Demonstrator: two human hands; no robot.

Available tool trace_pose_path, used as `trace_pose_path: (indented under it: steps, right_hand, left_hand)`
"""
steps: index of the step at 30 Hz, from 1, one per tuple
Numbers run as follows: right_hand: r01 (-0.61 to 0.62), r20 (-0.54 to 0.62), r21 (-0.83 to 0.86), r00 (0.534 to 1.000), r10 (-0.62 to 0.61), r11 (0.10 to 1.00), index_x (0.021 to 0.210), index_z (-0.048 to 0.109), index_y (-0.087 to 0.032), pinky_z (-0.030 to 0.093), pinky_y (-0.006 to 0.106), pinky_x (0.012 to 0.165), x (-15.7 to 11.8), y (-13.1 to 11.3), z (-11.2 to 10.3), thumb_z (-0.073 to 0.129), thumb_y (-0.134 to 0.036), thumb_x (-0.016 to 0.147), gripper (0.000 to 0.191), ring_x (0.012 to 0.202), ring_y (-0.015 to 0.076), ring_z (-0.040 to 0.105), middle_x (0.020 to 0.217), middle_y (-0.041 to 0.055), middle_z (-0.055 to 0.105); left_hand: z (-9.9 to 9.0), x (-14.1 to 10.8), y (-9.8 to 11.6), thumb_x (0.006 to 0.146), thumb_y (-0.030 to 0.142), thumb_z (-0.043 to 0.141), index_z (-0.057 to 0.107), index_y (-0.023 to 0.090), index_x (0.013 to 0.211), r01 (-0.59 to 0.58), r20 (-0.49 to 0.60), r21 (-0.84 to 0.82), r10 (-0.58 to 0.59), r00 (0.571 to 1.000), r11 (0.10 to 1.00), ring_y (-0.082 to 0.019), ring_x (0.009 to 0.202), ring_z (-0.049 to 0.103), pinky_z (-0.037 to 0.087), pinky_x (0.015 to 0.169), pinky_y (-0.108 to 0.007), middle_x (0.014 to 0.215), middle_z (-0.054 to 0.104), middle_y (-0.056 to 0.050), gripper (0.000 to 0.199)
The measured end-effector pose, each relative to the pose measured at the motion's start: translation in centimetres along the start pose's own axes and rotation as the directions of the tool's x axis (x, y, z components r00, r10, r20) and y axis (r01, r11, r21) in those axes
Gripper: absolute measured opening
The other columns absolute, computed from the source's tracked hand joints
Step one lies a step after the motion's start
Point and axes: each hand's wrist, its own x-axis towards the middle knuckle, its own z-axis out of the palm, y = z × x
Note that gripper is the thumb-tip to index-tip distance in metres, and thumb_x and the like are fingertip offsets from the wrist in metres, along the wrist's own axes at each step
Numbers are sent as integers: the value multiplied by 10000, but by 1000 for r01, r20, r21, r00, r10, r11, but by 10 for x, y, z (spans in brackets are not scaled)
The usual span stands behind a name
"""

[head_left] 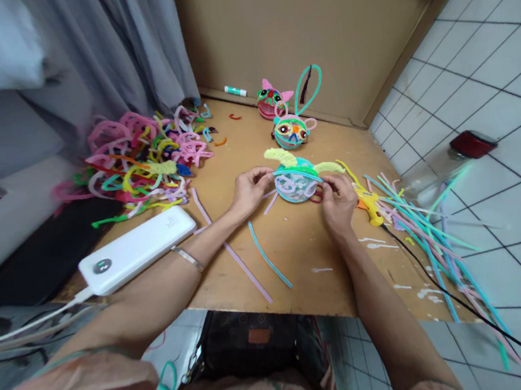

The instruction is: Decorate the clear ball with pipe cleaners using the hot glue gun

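Teal strip (296,174) is crossing the eared ball (296,194), left hand (250,191) and right hand (340,200) pinching it; near strips (267,259) are lying unattached.

Both hands (254,189) (339,197) on round pipe-cleaner craft (296,184), desk (304,240) centre; power bank (138,250) left, glue gun (370,205) right.

A brown tabletop (295,247) is carrying a jumbled heap of colorful fuzzy strips (142,162) at its left — a white power bank (138,249) is lying just in front. A lilac strip (246,271) and a blue strip (268,257) are lying nearer the front edge. Two animal-faced ornaments (291,132) are sitting toward the back; a yellow glue gun (372,206) is resting at right — beside long, loose strips (428,228).
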Motion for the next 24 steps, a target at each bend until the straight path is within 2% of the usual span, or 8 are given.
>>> trace_pose_path:
  steps: [12, 19, 24]
  right_hand:
    - [-157, 2, 180, 987, 159, 971, 926, 689, -210, 563, 356, 849, -3, 5, 3, 503, -187, 856, 200, 896, 198, 687, 934, 62, 725]
    - [-262, 74, 265, 965, 251, 928, 987, 669, -197, 589, 367, 891, -11, 18, 11, 502, -214, 884, 196, 942, 191, 711, 1005, 81, 736]
    - [-324, 99, 306, 946, 308, 895, 1000, 687, -204, 610, 365, 883, -13, 12, 12, 514, -266, 890, 215, 892, 190, 736, 980, 58, 759]
  left_hand:
    - [-3, -5, 3, 749, 350, 692, 699, 145, 814, -25, 28, 20, 25, 999, 999, -86, 590, 491, 414, 602, -212, 666, 625, 19, 215]
    - [-2, -6, 2, 742, 387, 721, 689, 145, 845, -17, 19, 27, 16, 1000, 999, -81, 588, 494, 435, 602, -211, 689, 632, 14, 265]
    - [1, -6, 5, 710, 410, 714, 666, 149, 787, -8, 8, -3, 8, 1000, 1000, -83, 554, 467, 413, 577, -217, 626, 579, 29, 277]
